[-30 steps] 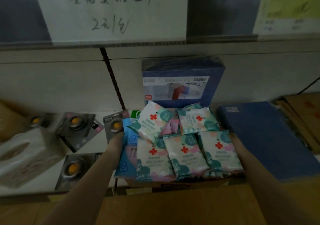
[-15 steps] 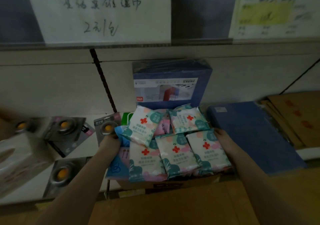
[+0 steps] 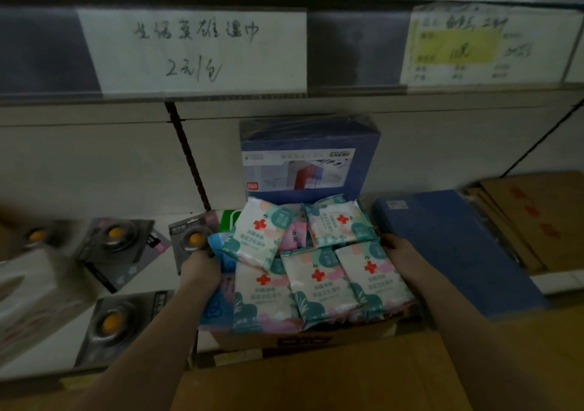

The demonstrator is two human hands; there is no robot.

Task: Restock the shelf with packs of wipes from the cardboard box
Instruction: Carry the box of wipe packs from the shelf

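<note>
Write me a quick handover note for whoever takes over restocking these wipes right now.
Left hand grips the left edge of the wipes packs; right hand rests against their right edge, fingers partly hidden.
The packs lie heaped on a cardboard box on the shelf, beside a blue folder.
Done: this heap is on the shelf.
Left: straighten the tilted top packs; whether more stock waits cannot be seen.

A shop: handwritten price label (image 3: 192,49) on shelf edge, packaged goods (image 3: 118,246) displayed.
</note>
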